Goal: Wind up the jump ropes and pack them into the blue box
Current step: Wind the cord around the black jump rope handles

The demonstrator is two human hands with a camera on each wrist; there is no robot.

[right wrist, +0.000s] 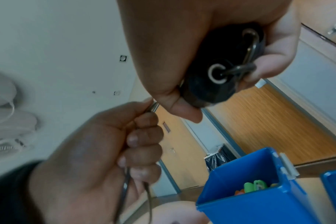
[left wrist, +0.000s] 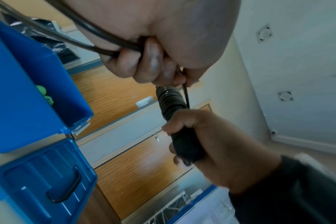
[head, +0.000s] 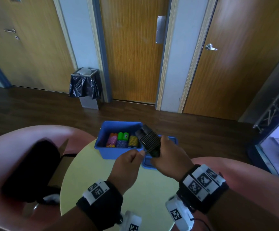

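The black jump rope (head: 149,141) is a pair of handles with cord coiled tightly round them, held up above the right edge of the blue box (head: 118,152). My right hand (head: 163,147) grips the handles' lower end (right wrist: 220,72). My left hand (head: 138,155) pinches the loose black cord (left wrist: 98,45) just left of the bundle, and two strands trail down from its fist (right wrist: 125,144). Inside the blue box (right wrist: 249,197) lie wound ropes in pink-orange (head: 112,139), green (head: 123,136) and yellow (head: 133,140). The box's blue lid (left wrist: 44,174) lies beside it, under my hands.
The box sits at the far edge of a round pale yellow table (head: 135,189). Pink chairs flank it, and the left one holds a black bag (head: 30,169). A bin with a black liner (head: 85,85) stands by the wooden doors across the dark floor.
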